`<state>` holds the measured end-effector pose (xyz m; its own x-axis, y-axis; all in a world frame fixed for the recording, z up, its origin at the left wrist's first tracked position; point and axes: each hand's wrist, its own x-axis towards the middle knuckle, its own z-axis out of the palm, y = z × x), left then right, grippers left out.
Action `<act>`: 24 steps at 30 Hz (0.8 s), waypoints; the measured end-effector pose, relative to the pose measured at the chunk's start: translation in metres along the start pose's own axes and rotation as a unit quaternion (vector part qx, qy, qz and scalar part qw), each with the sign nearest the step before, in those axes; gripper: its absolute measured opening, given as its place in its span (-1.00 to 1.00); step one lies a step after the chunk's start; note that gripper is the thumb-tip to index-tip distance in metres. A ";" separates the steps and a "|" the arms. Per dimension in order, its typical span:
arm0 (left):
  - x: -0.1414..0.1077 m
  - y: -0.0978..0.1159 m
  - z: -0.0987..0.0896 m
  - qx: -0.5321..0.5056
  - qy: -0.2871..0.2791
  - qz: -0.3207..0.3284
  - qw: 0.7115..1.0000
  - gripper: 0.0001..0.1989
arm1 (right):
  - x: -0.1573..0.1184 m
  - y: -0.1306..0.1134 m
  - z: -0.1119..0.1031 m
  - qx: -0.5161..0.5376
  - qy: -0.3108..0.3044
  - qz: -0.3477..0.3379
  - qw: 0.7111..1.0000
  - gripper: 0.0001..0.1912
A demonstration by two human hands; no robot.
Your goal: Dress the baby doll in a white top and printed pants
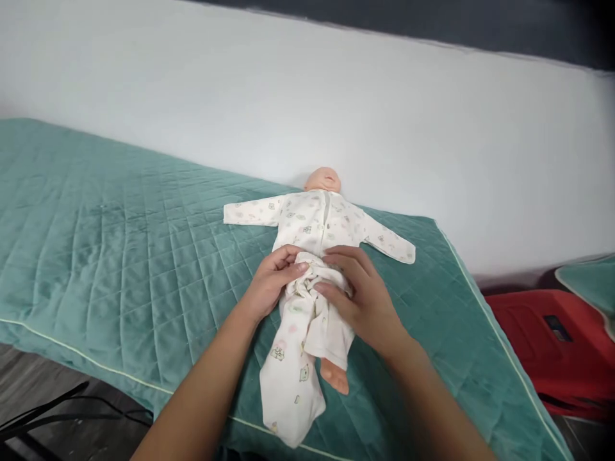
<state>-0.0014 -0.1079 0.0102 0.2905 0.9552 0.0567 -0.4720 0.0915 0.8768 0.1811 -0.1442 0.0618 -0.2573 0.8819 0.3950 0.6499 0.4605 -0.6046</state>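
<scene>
A baby doll [323,180] lies on its back, its head toward the wall. It wears a white printed top [307,218] with both sleeves spread out to the sides. White printed baby pants [293,339] cover its legs, bunched at the waist. My left hand [276,278] pinches the waistband on the left side between thumb and fingers. On the other side, my right hand [358,291] grips the gathered waist cloth with thumb and curled fingers. One bare doll foot [335,376] sticks out of the right pant leg; the left pant leg hides the other foot.
A green quilted cover [144,256] with pale piping lies under the doll. Behind it rises a white wall [288,96]. A red plastic object [552,346] stands beyond the right edge, and black cables [72,413] lie at the lower left.
</scene>
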 end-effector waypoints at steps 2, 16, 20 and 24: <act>0.000 -0.001 0.000 -0.006 -0.008 0.011 1.000 -0.77 | 0.022 -0.006 -0.002 0.003 -0.107 0.065 0.992 -0.70; -0.003 0.011 -0.006 0.125 -0.176 -0.084 0.973 -0.53 | 0.023 0.054 0.008 0.522 -0.052 0.258 0.811 -0.71; -0.004 0.003 -0.008 0.110 -0.133 -0.086 0.981 -0.62 | 0.019 0.050 0.008 0.557 -0.065 0.248 0.790 -0.75; -0.002 -0.010 -0.008 -0.017 -0.036 -0.031 0.999 -0.69 | 0.022 0.034 0.007 0.457 -0.141 0.228 0.848 -0.73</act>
<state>-0.0047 -0.1087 -0.0024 0.3778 0.9251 0.0388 -0.4798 0.1598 0.8627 0.1929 -0.1087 0.0451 -0.3722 0.9194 -0.1273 -0.0660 -0.1630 -0.9844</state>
